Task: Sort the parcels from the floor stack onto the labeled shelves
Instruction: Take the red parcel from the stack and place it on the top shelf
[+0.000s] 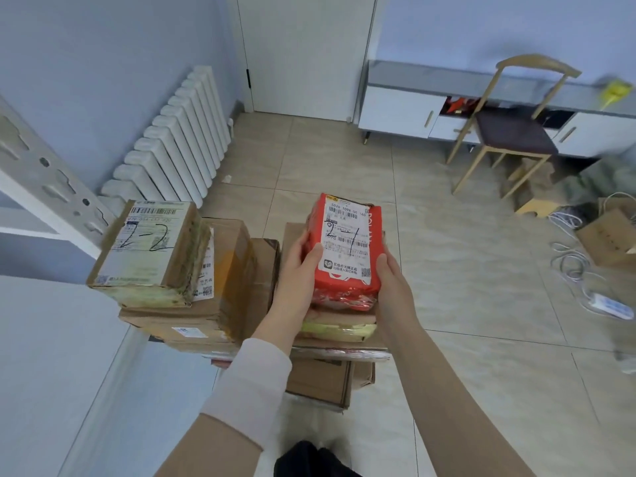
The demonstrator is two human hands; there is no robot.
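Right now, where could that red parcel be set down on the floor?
Bare tiles lie between the parcel stack and the chair, and ahead toward the door. Crowded: the stack itself, and the cables by the cardboard box on the right.

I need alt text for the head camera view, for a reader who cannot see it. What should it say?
A left hand and a right hand grip a red parcel marked 2-1 over a floor stack of cardboard boxes. A box marked 2-2 tops the stack on the left. A radiator and a chair stand behind.
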